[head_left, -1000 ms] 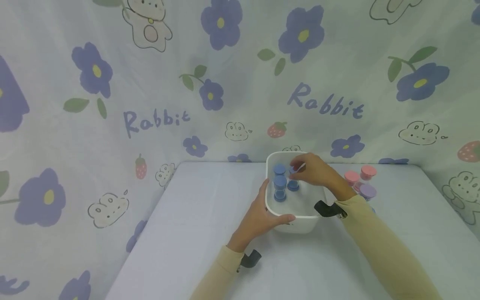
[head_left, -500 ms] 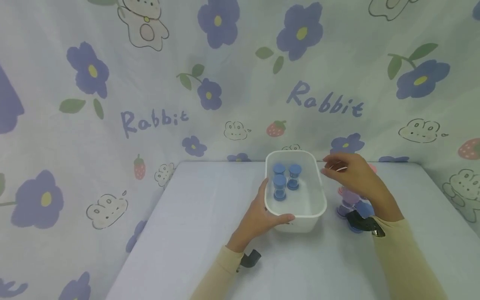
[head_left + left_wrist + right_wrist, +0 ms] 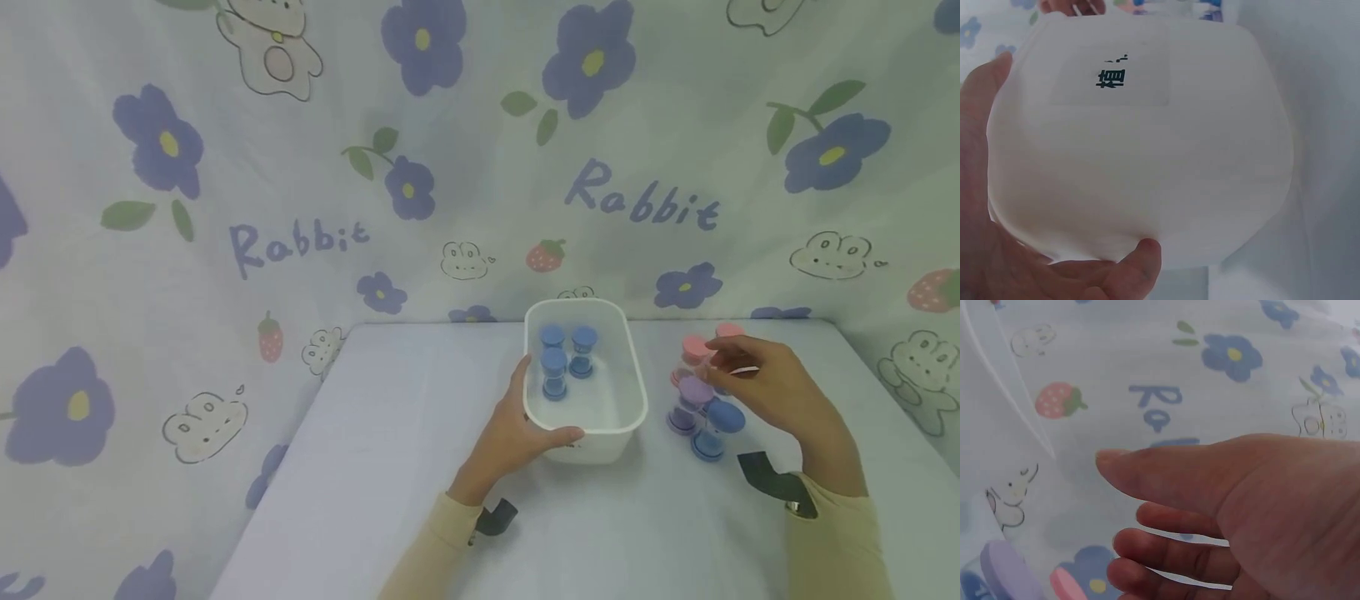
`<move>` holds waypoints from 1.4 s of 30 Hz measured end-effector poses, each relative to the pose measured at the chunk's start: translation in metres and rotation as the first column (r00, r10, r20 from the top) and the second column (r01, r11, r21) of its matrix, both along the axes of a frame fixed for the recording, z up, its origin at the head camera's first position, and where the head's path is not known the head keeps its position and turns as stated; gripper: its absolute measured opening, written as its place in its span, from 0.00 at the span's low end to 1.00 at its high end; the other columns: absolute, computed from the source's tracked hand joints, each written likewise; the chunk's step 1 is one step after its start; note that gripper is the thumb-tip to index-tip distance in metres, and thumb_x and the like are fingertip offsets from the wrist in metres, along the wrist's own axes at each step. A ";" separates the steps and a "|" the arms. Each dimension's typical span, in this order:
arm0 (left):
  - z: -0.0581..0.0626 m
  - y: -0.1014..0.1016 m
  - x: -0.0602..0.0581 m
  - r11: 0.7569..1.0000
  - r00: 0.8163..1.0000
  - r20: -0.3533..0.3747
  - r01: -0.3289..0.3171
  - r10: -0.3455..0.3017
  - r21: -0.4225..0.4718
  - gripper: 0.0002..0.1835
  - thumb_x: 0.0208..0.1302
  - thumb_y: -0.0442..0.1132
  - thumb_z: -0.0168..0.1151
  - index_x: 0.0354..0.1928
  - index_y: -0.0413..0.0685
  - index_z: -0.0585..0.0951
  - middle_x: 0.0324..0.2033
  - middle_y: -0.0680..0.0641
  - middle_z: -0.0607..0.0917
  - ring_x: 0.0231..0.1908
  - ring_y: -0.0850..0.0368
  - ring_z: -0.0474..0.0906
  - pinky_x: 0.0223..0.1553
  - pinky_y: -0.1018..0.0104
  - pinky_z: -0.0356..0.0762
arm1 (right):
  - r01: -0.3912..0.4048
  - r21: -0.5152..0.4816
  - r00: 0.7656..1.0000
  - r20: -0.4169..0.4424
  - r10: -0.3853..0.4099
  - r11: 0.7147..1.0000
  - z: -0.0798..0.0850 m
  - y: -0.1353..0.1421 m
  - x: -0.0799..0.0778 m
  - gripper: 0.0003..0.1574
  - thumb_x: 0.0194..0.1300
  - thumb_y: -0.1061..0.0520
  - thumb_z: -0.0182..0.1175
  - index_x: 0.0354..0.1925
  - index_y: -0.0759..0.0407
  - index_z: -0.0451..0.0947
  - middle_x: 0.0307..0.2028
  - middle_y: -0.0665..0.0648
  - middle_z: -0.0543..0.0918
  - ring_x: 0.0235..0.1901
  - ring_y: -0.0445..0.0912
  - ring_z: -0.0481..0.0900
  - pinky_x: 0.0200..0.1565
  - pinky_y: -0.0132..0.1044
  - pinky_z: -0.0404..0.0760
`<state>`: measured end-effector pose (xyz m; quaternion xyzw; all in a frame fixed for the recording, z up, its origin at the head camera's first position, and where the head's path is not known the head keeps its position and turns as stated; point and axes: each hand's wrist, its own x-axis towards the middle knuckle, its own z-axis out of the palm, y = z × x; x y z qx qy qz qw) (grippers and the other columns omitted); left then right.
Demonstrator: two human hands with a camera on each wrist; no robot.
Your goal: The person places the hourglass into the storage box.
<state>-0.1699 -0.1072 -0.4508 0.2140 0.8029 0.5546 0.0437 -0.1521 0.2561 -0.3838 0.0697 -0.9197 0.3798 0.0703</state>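
In the head view, my left hand (image 3: 506, 446) grips the near-left corner of a white plastic bin (image 3: 640, 392), thumb along its front and fingers along its left side. Inside, three small blue hourglasses (image 3: 554, 363) stand upright toward the left. My right hand (image 3: 783, 387) hovers at a cluster of hourglasses right of the bin, fingers loosely bent with nothing between them. The cluster shows a pink hourglass (image 3: 694, 348) by the fingertips, a purple hourglass (image 3: 696, 390) and a blue hourglass (image 3: 724, 415) in front, and another pink hourglass (image 3: 729, 331) behind, partly hidden by the hand.
Everything stands on a white-covered table (image 3: 397, 417). Behind it hangs a curtain (image 3: 480, 125) printed with flowers and rabbits. The bin's side wall (image 3: 1147, 162) fills most of the left wrist view.
My right hand has let go of a blue hourglass in the bin, leaving it upright, and moved right to the cluster. My left hand keeps its hold on the bin.
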 end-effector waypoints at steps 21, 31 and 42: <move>0.005 -0.007 -0.003 1.000 1.000 0.012 -0.018 0.018 -0.011 0.68 0.49 0.59 0.82 0.82 0.74 0.41 0.75 0.50 0.68 0.70 0.42 0.71 0.69 0.36 0.71 | -0.079 0.061 0.962 0.265 0.061 0.995 -0.013 0.011 -0.009 0.44 0.62 0.45 0.74 0.62 0.73 0.73 0.51 0.68 0.81 0.50 0.57 0.78 0.39 0.27 0.80; 0.004 -0.005 -0.002 1.000 0.999 0.034 -0.015 0.015 -0.002 0.68 0.48 0.59 0.83 0.81 0.79 0.41 0.76 0.50 0.67 0.72 0.41 0.70 0.71 0.36 0.69 | -0.109 0.071 0.945 0.317 0.082 0.991 -0.016 0.015 -0.005 0.42 0.57 0.46 0.77 0.57 0.73 0.74 0.44 0.62 0.78 0.44 0.50 0.77 0.37 0.30 0.79; -0.002 -0.001 -0.004 1.000 0.999 0.042 -0.007 0.007 -0.001 0.67 0.49 0.59 0.83 0.80 0.80 0.41 0.76 0.51 0.68 0.70 0.41 0.70 0.70 0.36 0.70 | -0.159 0.100 0.910 0.400 0.107 0.982 -0.017 0.019 0.000 0.34 0.58 0.49 0.76 0.51 0.70 0.76 0.40 0.57 0.79 0.41 0.49 0.75 0.36 0.34 0.79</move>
